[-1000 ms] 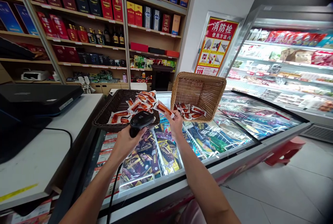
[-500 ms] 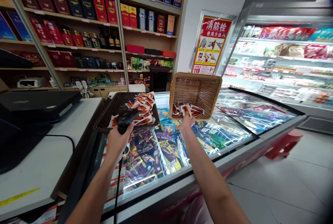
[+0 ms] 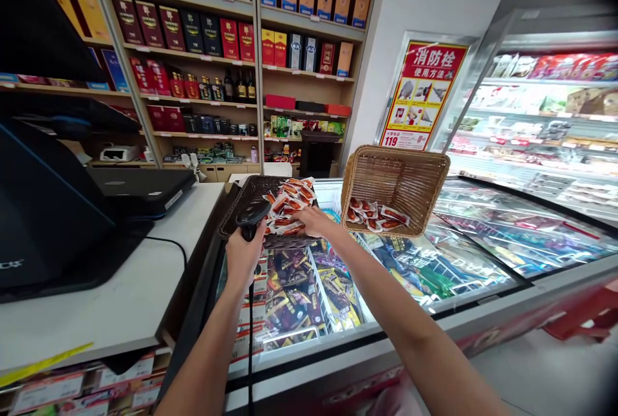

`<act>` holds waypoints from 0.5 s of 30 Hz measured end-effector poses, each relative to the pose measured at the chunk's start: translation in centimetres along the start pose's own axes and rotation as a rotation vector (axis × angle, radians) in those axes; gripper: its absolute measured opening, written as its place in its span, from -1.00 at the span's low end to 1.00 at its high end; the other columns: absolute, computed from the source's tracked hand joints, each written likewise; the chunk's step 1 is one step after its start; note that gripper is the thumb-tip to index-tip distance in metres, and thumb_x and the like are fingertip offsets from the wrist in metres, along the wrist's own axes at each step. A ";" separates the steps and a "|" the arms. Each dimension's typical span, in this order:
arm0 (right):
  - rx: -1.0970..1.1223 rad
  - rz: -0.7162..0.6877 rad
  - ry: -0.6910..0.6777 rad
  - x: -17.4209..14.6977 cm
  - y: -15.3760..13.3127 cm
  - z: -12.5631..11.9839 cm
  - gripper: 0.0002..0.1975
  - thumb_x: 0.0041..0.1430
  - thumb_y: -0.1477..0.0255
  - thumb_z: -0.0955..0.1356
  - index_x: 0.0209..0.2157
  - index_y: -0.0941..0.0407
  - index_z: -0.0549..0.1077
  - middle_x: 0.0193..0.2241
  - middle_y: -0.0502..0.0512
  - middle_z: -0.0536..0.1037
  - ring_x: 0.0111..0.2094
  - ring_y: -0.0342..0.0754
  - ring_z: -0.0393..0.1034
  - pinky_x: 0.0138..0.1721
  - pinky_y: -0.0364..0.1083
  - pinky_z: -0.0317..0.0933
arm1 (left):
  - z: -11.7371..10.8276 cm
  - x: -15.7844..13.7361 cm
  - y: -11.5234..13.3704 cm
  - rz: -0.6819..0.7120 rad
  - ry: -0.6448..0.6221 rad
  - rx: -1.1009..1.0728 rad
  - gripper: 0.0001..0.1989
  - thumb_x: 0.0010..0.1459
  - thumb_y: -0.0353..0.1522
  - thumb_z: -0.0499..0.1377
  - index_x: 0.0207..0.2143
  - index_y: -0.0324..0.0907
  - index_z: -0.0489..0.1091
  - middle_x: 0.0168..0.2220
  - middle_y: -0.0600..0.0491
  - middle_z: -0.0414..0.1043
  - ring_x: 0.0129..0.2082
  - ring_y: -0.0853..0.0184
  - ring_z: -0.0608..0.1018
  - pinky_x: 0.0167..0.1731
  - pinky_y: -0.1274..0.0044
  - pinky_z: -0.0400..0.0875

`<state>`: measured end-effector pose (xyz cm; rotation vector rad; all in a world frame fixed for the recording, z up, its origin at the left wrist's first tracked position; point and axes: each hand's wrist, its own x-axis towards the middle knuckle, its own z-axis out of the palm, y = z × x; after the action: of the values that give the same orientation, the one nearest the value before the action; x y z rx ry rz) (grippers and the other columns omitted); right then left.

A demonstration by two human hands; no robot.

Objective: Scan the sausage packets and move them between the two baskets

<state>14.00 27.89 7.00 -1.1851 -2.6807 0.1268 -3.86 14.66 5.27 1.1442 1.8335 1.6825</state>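
Note:
My left hand (image 3: 245,255) is closed around the handle of a black barcode scanner (image 3: 253,212), whose cord hangs straight down. Beside the scanner, a dark brown wicker basket (image 3: 236,213) holds a pile of reddish-brown, sausage-like snack packets (image 3: 290,200) in clear wrapping. My right hand (image 3: 313,220) reaches over the right side of this pile, fingers stretched out and touching the packets; its fingertips are partly hidden. To the right, a tan wicker basket (image 3: 396,174) leans tilted toward me, with several similar packets (image 3: 374,215) along its lower side.
Both baskets rest on a glass-topped freezer (image 3: 294,329) full of colourful packs. At left are a white counter (image 3: 193,236) and a black checkout machine (image 3: 62,210). Shelves of boxed bottles (image 3: 193,29) stand behind, a refrigerated display (image 3: 545,107) at right, a red stool (image 3: 579,316) below.
My right hand has left a packet in the tan basket and moved left to the pile in the dark basket. My left hand still holds the scanner. The view has turned left.

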 end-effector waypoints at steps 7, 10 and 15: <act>-0.015 0.010 0.028 0.6 0.7 -0.6 -0.56 0.09 0.36 0.55 0.04 0.01 0.60 -0.05 0.19 0.64 0.01 0.20 0.51 -0.01 0.01 0.30 | 0.3 0.1 -0.6 0.006 -0.051 -0.004 -0.51 0.07 0.09 0.27 -0.29 -0.17 0.49 -0.49 -0.04 0.57 -0.55 0.18 0.60 -0.52 0.46 0.41; 0.318 0.144 0.261 -1.4 1.6 0.2 -0.71 0.19 0.25 0.48 -0.06 0.01 0.61 -0.22 0.08 0.66 -0.18 0.10 0.54 -0.21 -0.06 0.32 | 0.4 0.3 -0.8 0.020 -0.055 0.019 -0.49 0.07 0.13 0.26 -0.33 -0.14 0.47 -0.50 -0.04 0.56 -0.54 0.16 0.60 -0.52 0.45 0.40; 1.027 0.298 0.628 -5.5 2.1 1.6 -0.48 -0.03 -0.02 0.54 -0.15 0.04 0.53 -0.33 0.03 0.65 -0.38 0.00 0.51 -0.43 -0.10 0.33 | 0.9 0.1 -1.3 0.030 -0.094 0.021 -0.47 0.07 0.15 0.27 -0.34 -0.14 0.47 -0.52 -0.02 0.55 -0.56 0.21 0.56 -0.52 0.46 0.37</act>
<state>18.79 25.22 4.21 -0.9910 -1.5038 0.8768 -3.65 15.37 3.85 1.2436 1.7887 1.6011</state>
